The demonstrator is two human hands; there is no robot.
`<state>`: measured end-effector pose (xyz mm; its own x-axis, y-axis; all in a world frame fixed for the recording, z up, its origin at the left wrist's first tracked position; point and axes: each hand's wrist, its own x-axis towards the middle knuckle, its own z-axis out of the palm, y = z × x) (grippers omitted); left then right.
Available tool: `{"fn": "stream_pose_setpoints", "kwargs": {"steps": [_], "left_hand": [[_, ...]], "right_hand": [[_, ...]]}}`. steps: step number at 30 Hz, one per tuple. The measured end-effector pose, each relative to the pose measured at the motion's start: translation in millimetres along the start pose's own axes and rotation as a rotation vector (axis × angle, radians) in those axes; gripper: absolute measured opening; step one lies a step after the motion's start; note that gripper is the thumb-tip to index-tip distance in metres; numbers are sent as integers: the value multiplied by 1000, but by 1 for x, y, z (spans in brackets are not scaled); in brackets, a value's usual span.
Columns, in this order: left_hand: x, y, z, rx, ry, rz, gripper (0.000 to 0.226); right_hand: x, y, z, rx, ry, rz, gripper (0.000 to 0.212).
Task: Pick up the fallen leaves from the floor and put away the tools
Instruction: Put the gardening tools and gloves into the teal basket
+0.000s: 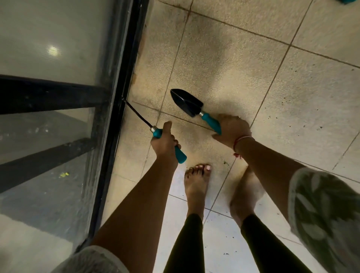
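Gripping teal plastic handles: left hand rake, right hand trowel.

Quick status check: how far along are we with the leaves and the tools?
No large leaves show on the tiled floor, only dark specks, so pickup looks mostly done. In hand: the left hand grips a thin-shafted tool, the right hand holds the trowel. Left: storing both, plus something teal at the top edge, possibly another tool.
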<state>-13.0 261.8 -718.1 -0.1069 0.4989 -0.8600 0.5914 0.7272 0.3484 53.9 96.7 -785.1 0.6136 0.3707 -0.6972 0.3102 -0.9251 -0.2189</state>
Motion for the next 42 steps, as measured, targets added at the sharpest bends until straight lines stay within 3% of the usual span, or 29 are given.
{"fn": "stream_pose_setpoints", "kwargs": {"steps": [3, 10, 15, 18, 20, 26, 31, 36, 38, 40, 42], "left_hand": [[5, -3, -10, -18, -46, 24, 25], [-35, 2, 3, -25, -113, 131, 33], [-107, 13, 32, -2, -277, 178, 36], [-160, 25, 47, 101, -421, 214, 85], [-184, 31, 52, 177, -491, 227, 101], [-267, 53, 82, 268, -626, 249, 72], [-326, 76, 110, 301, -589, 99, 36], [-352, 98, 140, 215, -572, 85, 41], [-346, 113, 163, 190, -507, 102, 41], [-329, 126, 184, 230, -460, 130, 41], [-322, 141, 201, 251, -423, 150, 42]], "right_hand": [[5, -3, 2, -40, -53, -13, 39], [-40, -12, -42, 491, 33, 33, 32], [-107, -9, -120, 637, 51, -48, 21], [-146, 0, -161, 644, 41, -68, 20], [-166, 4, -181, 598, 51, -75, 25], [-212, 27, -261, 502, 92, -111, 28], [-235, 36, -315, 447, 121, -42, 27], [-219, 64, -362, 460, -26, -71, 37], [-188, 87, -382, 517, -94, -107, 29], [-159, 110, -399, 629, 21, -41, 12], [-130, 135, -415, 651, 138, 109, 8]]}}
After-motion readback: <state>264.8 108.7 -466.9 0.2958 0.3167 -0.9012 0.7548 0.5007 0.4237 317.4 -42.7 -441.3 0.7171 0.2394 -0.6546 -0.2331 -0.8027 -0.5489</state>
